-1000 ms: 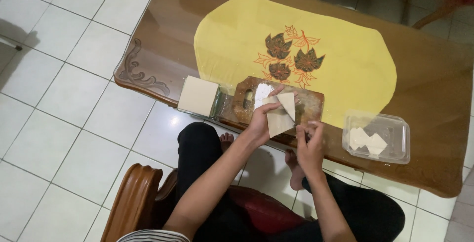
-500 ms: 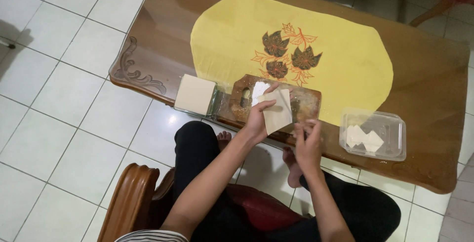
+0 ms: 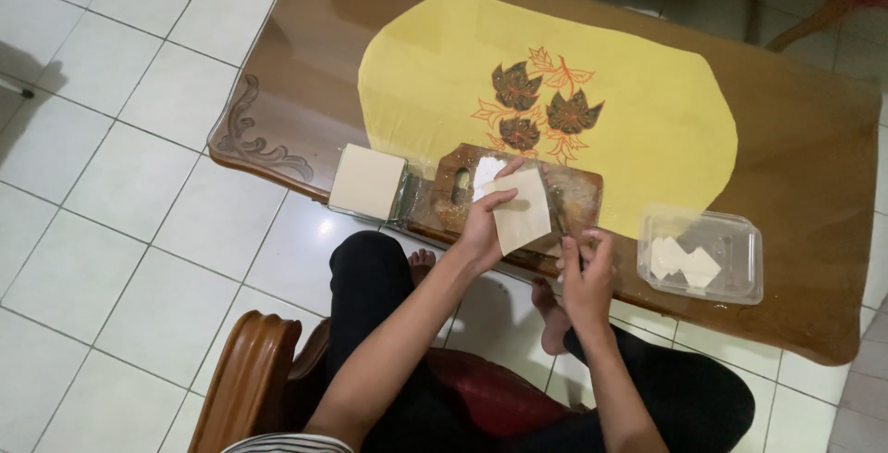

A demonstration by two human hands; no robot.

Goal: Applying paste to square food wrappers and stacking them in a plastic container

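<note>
My left hand [image 3: 479,227] holds a pale square wrapper [image 3: 524,214] flat over its fingers, just above a wooden board [image 3: 581,202] at the table's near edge. My right hand [image 3: 588,275] is just right of and below the wrapper. Its fingers are curled around what looks like a thin utensil [image 3: 563,248], whose tip is close to the wrapper's lower right edge. A small dish [image 3: 460,199] sits on the board, mostly hidden by my left hand.
A stack of square wrappers [image 3: 367,180] lies left of the board. A clear plastic box [image 3: 740,231] with folded pieces stands to the right. A yellow cloth [image 3: 647,111] with leaf embroidery covers the wooden table [image 3: 814,166]. I sit on a wooden chair [image 3: 245,379] over a white tiled floor.
The wrapper has settled a little flatter in my left hand. My right hand stays beside its lower right edge. The view has shifted slightly.
</note>
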